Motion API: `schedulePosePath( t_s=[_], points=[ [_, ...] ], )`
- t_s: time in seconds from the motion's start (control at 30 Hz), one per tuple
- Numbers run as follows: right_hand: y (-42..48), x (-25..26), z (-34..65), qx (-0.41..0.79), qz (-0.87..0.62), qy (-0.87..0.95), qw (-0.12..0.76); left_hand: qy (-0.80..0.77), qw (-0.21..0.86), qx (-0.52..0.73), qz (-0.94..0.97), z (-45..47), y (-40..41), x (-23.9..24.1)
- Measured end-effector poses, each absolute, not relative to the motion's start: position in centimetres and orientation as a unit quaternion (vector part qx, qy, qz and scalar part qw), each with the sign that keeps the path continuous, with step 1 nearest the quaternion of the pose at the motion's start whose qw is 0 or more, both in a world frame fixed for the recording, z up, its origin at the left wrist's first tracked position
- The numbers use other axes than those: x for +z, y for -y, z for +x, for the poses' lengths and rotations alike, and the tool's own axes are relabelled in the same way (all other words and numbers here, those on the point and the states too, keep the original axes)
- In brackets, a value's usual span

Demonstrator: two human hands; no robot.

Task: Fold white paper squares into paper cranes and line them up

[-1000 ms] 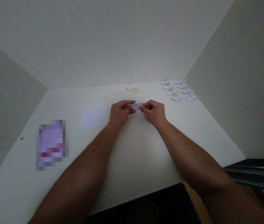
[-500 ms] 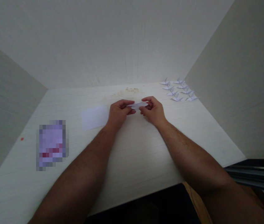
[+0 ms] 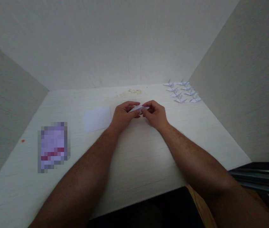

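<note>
Between both hands, over the middle of the table, is a small folded piece of white paper (image 3: 138, 109), pointed at its ends. My left hand (image 3: 124, 114) pinches its left side, the thumb lying along the near face. From the other side, my right hand (image 3: 155, 113) grips it with thumb and fingers, and the fingertips of both hands almost meet. The paper's underside is hidden by the fingers. A flat white sheet of paper (image 3: 96, 119) lies on the table just left of my left hand.
Several white folded paper cranes (image 3: 180, 91) stand in two rows at the back right. A blurred-out purple and white packet (image 3: 53, 145) lies at the left. Pale walls enclose the white table (image 3: 144, 158) at the back and sides. Tan marks (image 3: 131, 92) spot its far part.
My hands have drawn closer together around the folded paper. My right fingers have come down onto its top edge, and the paper now looks more peaked.
</note>
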State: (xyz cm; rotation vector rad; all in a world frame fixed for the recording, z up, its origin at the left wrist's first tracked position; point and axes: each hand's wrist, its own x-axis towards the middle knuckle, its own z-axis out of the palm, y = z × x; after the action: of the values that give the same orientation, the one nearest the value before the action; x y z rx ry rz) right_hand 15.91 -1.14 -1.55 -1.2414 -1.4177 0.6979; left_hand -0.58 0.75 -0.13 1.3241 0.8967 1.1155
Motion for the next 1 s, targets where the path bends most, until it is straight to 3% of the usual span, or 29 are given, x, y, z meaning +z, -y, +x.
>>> schedulePosePath(
  t_s=[1.0],
  points=[
    [0.89,-1.12,15.27,0.358,-0.524,0.509,0.581,-0.382,0.508,0.489,0.597,0.36,-0.5,-0.61]
  ],
)
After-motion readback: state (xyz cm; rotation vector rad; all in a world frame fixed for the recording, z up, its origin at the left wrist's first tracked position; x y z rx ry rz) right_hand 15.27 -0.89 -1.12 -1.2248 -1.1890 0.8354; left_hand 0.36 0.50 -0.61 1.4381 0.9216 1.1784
